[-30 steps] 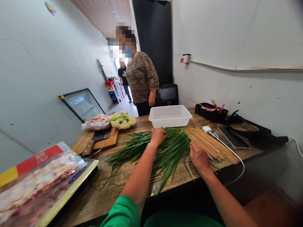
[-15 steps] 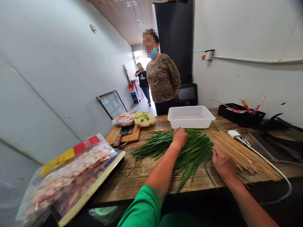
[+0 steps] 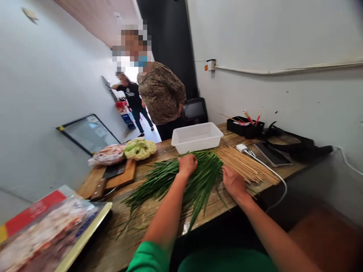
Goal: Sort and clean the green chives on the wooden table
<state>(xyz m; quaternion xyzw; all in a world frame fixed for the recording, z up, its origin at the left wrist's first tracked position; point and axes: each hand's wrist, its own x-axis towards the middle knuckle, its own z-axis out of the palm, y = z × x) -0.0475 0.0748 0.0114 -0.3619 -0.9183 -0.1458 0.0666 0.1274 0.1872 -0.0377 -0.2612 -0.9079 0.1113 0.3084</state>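
Left hand [image 3: 187, 165] is curled closed, fingers bent down onto the green leaves [image 3: 168, 172] spread across the desk [image 3: 144, 211], before a white tub [image 3: 197, 145]. Right hand [image 3: 234, 182] is bunched at the leaves' right edge, beside thin sticks [image 3: 246, 166]; whether it grips any leaf is hidden.

Two foreground hands [image 3: 188, 164] [image 3: 234, 181] — one tub [image 3: 195, 142]
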